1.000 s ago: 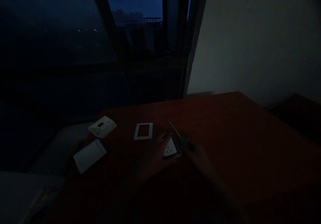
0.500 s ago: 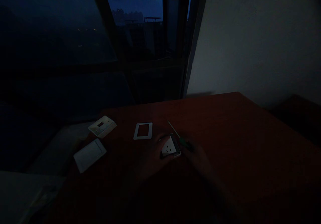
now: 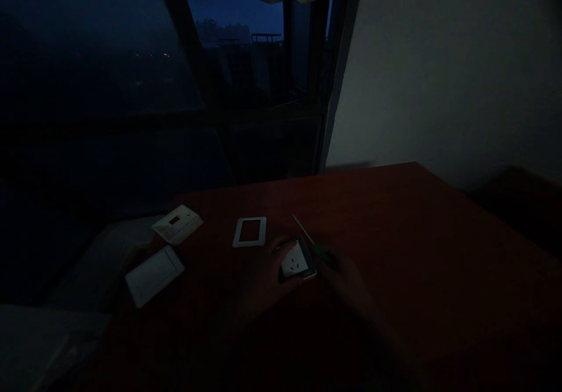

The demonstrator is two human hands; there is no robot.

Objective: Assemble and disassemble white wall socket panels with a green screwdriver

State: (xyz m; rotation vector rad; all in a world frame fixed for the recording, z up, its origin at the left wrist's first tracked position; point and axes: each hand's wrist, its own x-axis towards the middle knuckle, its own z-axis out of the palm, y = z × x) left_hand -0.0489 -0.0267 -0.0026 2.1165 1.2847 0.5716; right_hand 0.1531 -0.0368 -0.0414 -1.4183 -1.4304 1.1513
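A wall socket (image 3: 295, 262) with a white face, dark slots and a dark surround sits low over the table. My left hand (image 3: 270, 275) is closed round its left side, fingers at the far edge and thumb at the near edge. In my right hand (image 3: 340, 272), just right of the socket, is a screwdriver (image 3: 321, 253) with a green handle. Its thin shaft points away and to the left, past the socket's far side. Dim light hides most of the fingers' detail.
A white square frame (image 3: 249, 232) lies on the reddish table (image 3: 386, 216) beyond my left hand. At the table's left side are a white plate (image 3: 154, 276) and a pale box (image 3: 177, 224). A window (image 3: 246, 88) and a wall (image 3: 439, 76) stand behind.
The socket has shifted slightly left in my left hand's grip. My right hand still holds the screwdriver, nearly in the same place. The whole view has dipped a little.
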